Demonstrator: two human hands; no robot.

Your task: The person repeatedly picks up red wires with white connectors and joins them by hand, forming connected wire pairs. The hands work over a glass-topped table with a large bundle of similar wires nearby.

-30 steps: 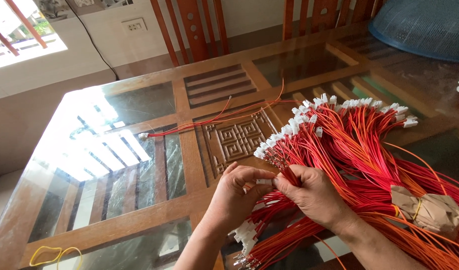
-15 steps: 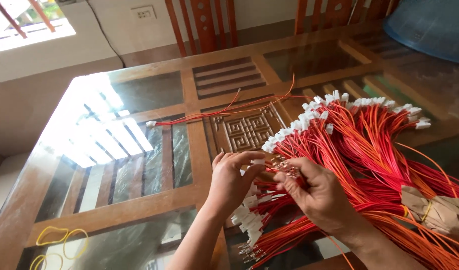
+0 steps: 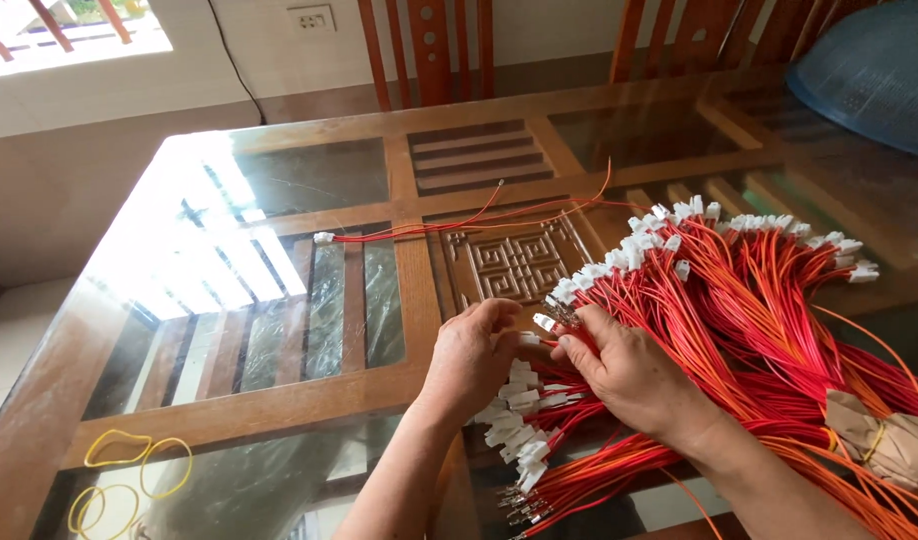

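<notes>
Both hands meet just left of the fanned bundle of thin red-orange wires with white plastic plugs (image 3: 739, 290) on the glass-topped wooden table (image 3: 309, 390). The left hand (image 3: 469, 360) and right hand (image 3: 629, 375) pinch, it seems, one small white plug (image 3: 545, 322), fingers narrow. The wires look light and limp; best held by the stiff plug.

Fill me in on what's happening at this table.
A person's left hand and right hand meet over a big bundle of red and orange wires with white connectors, pinching a small connector piece between the fingertips. One finished wire lies apart on the glass-topped table, yellow rubber bands at its corner.
</notes>
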